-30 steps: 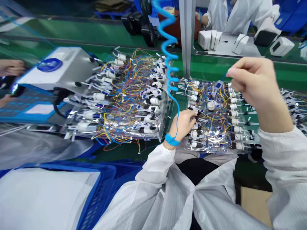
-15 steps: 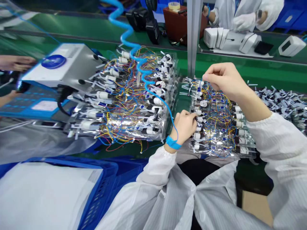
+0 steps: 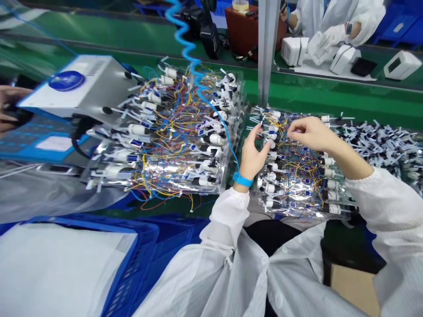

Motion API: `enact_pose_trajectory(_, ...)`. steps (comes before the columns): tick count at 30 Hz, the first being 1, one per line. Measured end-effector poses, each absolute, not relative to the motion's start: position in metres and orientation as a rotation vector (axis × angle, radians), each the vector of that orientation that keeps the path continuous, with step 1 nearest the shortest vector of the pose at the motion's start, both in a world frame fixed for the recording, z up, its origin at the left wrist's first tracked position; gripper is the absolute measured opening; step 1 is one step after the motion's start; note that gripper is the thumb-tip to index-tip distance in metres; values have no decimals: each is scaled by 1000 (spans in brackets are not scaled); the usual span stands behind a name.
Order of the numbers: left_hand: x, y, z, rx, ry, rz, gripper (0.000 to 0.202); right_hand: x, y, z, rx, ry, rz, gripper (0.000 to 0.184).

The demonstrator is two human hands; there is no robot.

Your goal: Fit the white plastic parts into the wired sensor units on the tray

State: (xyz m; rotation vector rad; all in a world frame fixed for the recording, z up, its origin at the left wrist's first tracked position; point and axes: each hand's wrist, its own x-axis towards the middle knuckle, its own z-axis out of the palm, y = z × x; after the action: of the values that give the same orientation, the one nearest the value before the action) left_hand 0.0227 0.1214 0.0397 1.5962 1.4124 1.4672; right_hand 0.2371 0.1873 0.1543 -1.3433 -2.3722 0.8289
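While reaching over a clear plastic sheet of wired plugs (image 3: 299, 193) on the green tabletop (image 3: 297, 90)
Left hand (image 3: 253, 158) spread open at its edge; right hand (image 3: 312, 134) pinched among wires (image 3: 297, 169), held item unclear.

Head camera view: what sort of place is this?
Most likely an electronics assembly line in a factory. The blue anti-static wrist strap, the white striped smock, and the clear trays of densely wired white components on a green workbench point that way.

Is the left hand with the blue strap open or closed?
Open: the left hand has fingers and thumb spread apart.
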Motion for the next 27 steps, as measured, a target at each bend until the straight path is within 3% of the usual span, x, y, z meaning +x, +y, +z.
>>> enact_pose_trajectory(5, 25, 138, 35, 1538, 1206, 1443, 77, 254, 180, 146, -1471, -2971, 671, 21)
enact_pose_trajectory(11, 14, 132, 51, 1865, 1223, 1193, 26, 258, 182, 150, -1395, -2945, 607, 31)
enact_pose_trajectory(15, 7, 126, 59, 2104, 1280, 1014, 29, 245, 188, 135, -1163, -2842, 477, 26)
enact_pose_trajectory(18, 5, 123, 55, 2085, 1256, 1106, 37, 234, 186, 116, -1111, -2841, 508, 16)
enact_pose_trajectory(21, 8, 125, 48, 1913, 1236, 1230, 42, 230, 183, 101, -1126, -2740, 454, 19)
enact_pose_trajectory(24, 10, 131, 45, 1790, 1239, 1255, 31, 230, 184, 96, -1163, -2695, 358, 28)
enact_pose_trajectory(27, 11, 136, 47, 1769, 1278, 1243, 19, 233, 187, 98, -1166, -2727, 366, 21)
